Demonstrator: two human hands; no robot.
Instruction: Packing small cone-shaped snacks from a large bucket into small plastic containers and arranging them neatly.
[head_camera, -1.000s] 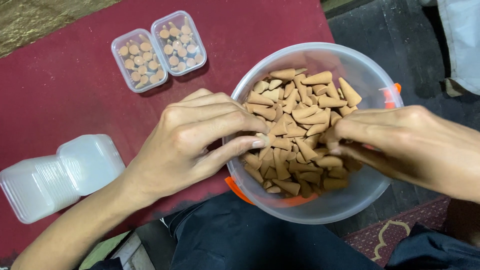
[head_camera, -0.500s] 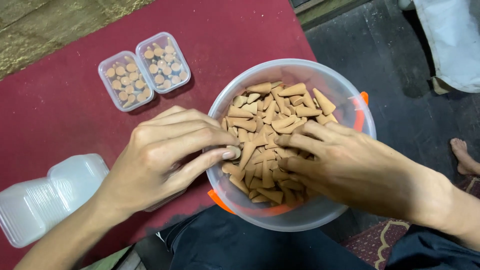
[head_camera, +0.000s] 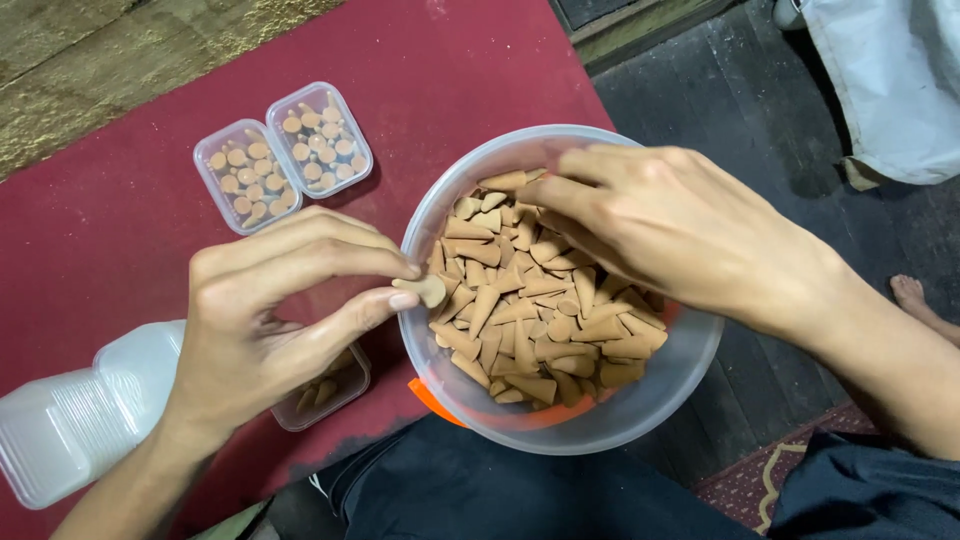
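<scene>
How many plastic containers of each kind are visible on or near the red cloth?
Round clear bowl of cones: 1
Filled two-cell trays: 1
Tray under the left hand: 1
Stacks of empty trays: 1
Total: 4

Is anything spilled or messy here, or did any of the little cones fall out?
Nothing stands out. The tan cones all sit inside the clear bowl, none spilled on the red mat. The filled two-part box has its cones standing in neat rows. The left hand pinches one cone; the right hand reaches into the bowl.
</scene>
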